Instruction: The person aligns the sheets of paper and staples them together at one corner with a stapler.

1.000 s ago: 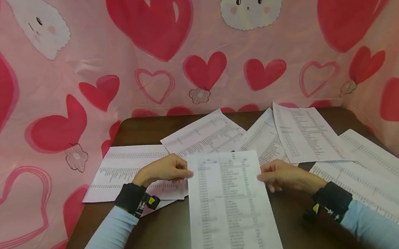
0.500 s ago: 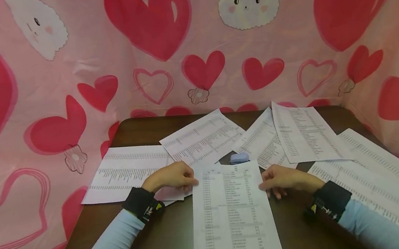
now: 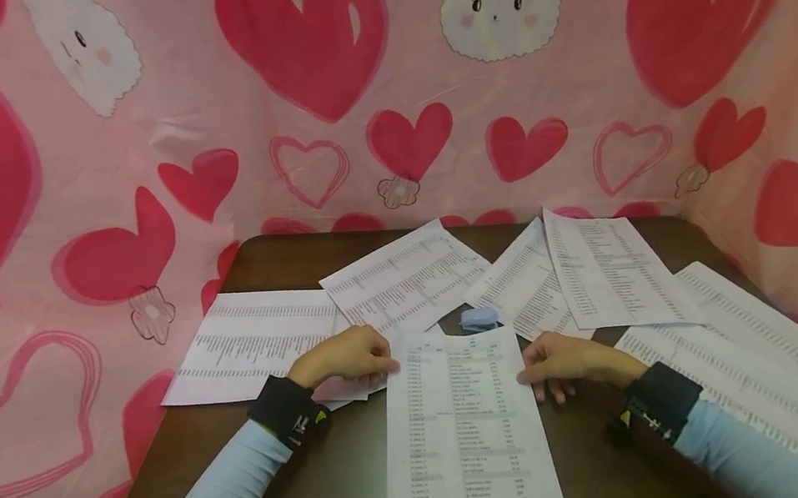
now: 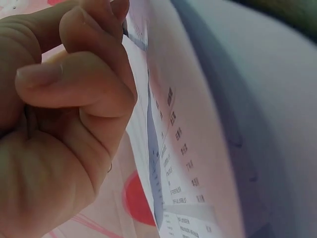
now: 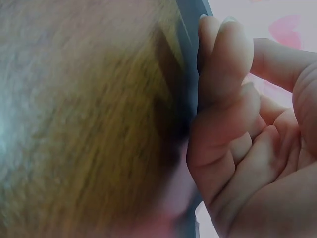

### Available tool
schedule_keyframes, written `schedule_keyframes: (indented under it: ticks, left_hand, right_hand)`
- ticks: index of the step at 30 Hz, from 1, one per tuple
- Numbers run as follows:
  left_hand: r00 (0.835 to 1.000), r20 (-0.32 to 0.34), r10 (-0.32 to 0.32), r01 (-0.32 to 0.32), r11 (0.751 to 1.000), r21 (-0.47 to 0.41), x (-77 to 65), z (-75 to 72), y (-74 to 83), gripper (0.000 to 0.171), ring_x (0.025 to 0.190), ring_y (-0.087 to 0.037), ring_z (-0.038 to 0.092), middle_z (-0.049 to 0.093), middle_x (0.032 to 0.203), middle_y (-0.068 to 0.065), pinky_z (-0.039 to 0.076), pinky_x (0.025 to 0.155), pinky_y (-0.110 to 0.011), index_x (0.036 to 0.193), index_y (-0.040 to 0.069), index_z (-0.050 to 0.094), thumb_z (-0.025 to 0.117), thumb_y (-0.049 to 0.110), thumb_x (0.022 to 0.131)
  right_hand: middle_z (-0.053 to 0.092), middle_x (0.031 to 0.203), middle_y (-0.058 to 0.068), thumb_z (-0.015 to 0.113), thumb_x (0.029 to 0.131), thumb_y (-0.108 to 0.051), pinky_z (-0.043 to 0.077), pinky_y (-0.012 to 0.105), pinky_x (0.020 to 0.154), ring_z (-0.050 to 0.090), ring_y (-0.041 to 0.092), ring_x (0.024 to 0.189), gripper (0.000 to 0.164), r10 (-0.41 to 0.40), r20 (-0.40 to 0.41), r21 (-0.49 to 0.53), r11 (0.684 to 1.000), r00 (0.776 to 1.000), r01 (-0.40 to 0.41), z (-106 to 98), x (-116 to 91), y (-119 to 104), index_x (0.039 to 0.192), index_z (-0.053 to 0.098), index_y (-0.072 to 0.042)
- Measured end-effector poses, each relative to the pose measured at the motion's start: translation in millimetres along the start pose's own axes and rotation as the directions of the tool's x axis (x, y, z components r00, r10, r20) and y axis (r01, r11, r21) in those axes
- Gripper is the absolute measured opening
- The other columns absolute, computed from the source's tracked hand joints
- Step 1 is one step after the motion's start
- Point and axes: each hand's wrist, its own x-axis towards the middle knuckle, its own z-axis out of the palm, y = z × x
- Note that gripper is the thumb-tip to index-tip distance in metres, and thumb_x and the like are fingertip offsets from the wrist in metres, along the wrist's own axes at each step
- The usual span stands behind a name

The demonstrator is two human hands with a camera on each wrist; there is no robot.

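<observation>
A long printed sheet of paper (image 3: pixel 466 442) stands in front of me in the head view, its lower end cut off by the frame. My left hand (image 3: pixel 343 357) pinches its left edge near the top. On the opposite edge, my right hand (image 3: pixel 572 357) holds the sheet between thumb and forefinger. Curled left fingers (image 4: pixel 94 94) show beside printed paper in the left wrist view. In the right wrist view the right fingers (image 5: pixel 223 119) are curled close to the brown tabletop; their grip on the edge is hidden there. A small pale blue block (image 3: pixel 480 319) lies just beyond the sheet's top.
Several other printed sheets lie around the brown table (image 3: pixel 310 496): one on the left (image 3: pixel 251 336), one at the back (image 3: pixel 406 273), another at the back right (image 3: pixel 613 267), and overlapping ones on the right (image 3: pixel 759 395). A pink heart-patterned cloth (image 3: pixel 195 82) hangs behind.
Both hands have lowered the sheet and brought it slightly toward me, uncovering the pale blue block behind it. Over the last half second there is hardly any movement.
</observation>
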Motion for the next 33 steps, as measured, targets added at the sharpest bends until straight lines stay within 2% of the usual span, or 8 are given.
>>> schedule_keyframes:
  ticks: [4, 9, 14, 19, 23, 26, 30, 33]
  left_hand:
    - [1.000, 0.009, -0.024, 0.024, 1.000, 0.020, 0.1, 2.4, 0.2, 0.022, 0.039, -0.011, 0.043, 0.056, 0.054, 0.001, 0.032, 0.035, -0.023, 0.067, 0.016, 0.065, 0.062, 0.034, 0.081]
    - [1.000, 0.003, -0.026, 0.026, 0.999, 0.035, -0.4, 2.9, 0.5, 0.026, 0.037, -0.010, 0.041, 0.055, 0.052, 0.001, 0.031, 0.034, -0.023, 0.065, 0.015, 0.064, 0.061, 0.035, 0.081]
    - [0.999, 0.011, -0.030, 0.030, 0.999, 0.015, -0.9, -1.9, 0.5, 0.026, 0.039, -0.012, 0.043, 0.057, 0.055, -0.001, 0.032, 0.036, -0.024, 0.069, 0.016, 0.067, 0.060, 0.038, 0.081]
    - [0.999, -0.035, -0.015, 0.016, 1.000, 0.023, -1.1, -11.6, 0.8, 0.024, 0.047, -0.016, 0.050, 0.059, 0.061, -0.002, 0.038, 0.042, -0.026, 0.077, 0.018, 0.068, 0.058, 0.039, 0.083]
    - [0.997, -0.075, 0.014, -0.011, 0.999, 0.036, -1.9, -19.4, 0.4, 0.023, 0.056, -0.017, 0.055, 0.060, 0.065, -0.001, 0.044, 0.051, -0.029, 0.083, 0.016, 0.068, 0.055, 0.036, 0.086]
    - [0.993, -0.113, 0.020, -0.019, 1.000, 0.009, -2.3, -26.4, 1.4, 0.024, 0.059, -0.018, 0.056, 0.061, 0.067, -0.001, 0.045, 0.055, -0.031, 0.086, 0.013, 0.067, 0.054, 0.034, 0.087]
    - [0.988, -0.155, 0.019, -0.018, 1.000, 0.010, -1.6, -38.0, 5.5, 0.028, 0.060, -0.018, 0.058, 0.062, 0.070, -0.002, 0.045, 0.056, -0.033, 0.089, 0.011, 0.066, 0.052, 0.036, 0.087]
    - [0.982, -0.186, 0.022, -0.018, 1.000, 0.024, -0.3, -46.4, 8.2, 0.026, 0.061, -0.019, 0.059, 0.063, 0.073, -0.005, 0.046, 0.055, -0.032, 0.088, 0.014, 0.065, 0.051, 0.036, 0.088]
  right_hand:
    - [0.063, 0.062, 0.013, 0.062, 0.081, -0.026, 0.035, 0.020, 0.033, 0.055, 0.018, 0.039, 0.028, 0.025, -0.004, -0.034, 0.999, 1.000, -0.025, 2.1, -1.1, 3.0, 0.069, 0.058, -0.001]
    - [0.062, 0.060, 0.012, 0.062, 0.081, -0.027, 0.035, 0.020, 0.033, 0.055, 0.018, 0.039, 0.027, 0.030, -0.008, -0.063, 0.998, 1.000, -0.030, 3.0, -3.9, 5.4, 0.068, 0.061, -0.004]
    - [0.061, 0.056, 0.010, 0.061, 0.082, -0.032, 0.034, 0.021, 0.032, 0.053, 0.016, 0.037, 0.030, 0.039, -0.002, -0.100, 0.994, 0.999, -0.039, 1.8, -6.0, 3.2, 0.067, 0.062, -0.006]
    - [0.058, 0.054, 0.011, 0.054, 0.086, -0.033, 0.033, 0.023, 0.032, 0.049, 0.018, 0.036, 0.032, 0.000, -0.030, -0.155, 0.988, 1.000, -0.004, -7.9, -8.0, -4.7, 0.070, 0.062, -0.006]
    - [0.058, 0.059, 0.012, 0.052, 0.088, -0.031, 0.035, 0.026, 0.034, 0.049, 0.021, 0.040, 0.030, -0.005, -0.052, -0.140, 0.990, 0.999, -0.003, -18.9, -8.3, -11.2, 0.077, 0.061, -0.004]
    - [0.059, 0.064, 0.012, 0.052, 0.089, -0.031, 0.038, 0.027, 0.036, 0.052, 0.026, 0.044, 0.029, -0.008, -0.081, -0.145, 0.989, 0.997, -0.004, -26.7, -6.5, -17.3, 0.081, 0.062, -0.004]
    - [0.060, 0.069, 0.013, 0.051, 0.089, -0.027, 0.041, 0.030, 0.039, 0.054, 0.032, 0.049, 0.026, -0.046, -0.114, -0.146, 0.989, 0.992, 0.030, -35.7, -4.0, -27.2, 0.087, 0.061, -0.003]
    - [0.060, 0.073, 0.015, 0.051, 0.090, -0.026, 0.042, 0.031, 0.041, 0.055, 0.032, 0.053, 0.027, -0.075, -0.138, -0.129, 0.990, 0.988, 0.057, -39.8, -2.3, -32.1, 0.091, 0.060, 0.000]
